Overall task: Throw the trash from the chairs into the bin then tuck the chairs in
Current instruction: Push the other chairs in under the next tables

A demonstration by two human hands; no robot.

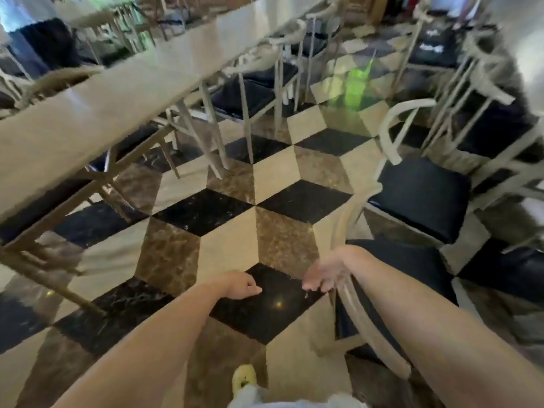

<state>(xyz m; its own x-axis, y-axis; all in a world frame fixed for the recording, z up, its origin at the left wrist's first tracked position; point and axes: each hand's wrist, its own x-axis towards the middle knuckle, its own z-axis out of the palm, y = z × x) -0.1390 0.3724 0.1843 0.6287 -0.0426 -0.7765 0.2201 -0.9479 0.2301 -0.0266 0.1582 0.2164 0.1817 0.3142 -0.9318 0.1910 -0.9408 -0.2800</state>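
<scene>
My right hand (325, 273) lies against the curved back rail of the nearest pale chair (346, 225) with its fingers spread, not wrapped round the rail. That chair's black seat (406, 275) looks bare and points right. My left hand (243, 285) hangs over the floor with curled fingers and nothing visible in it. A blurred green shape, probably the bin (357, 86), stands on the floor far ahead. White scraps (431, 48) lie on a black chair seat at the far right.
A long pale table (103, 92) runs along the left, with black-seated chairs (256, 92) partly under it. More chairs (421, 195) stand pulled out on the right. Between the two rows runs a patterned tile aisle (276, 178). The whole frame is motion-blurred.
</scene>
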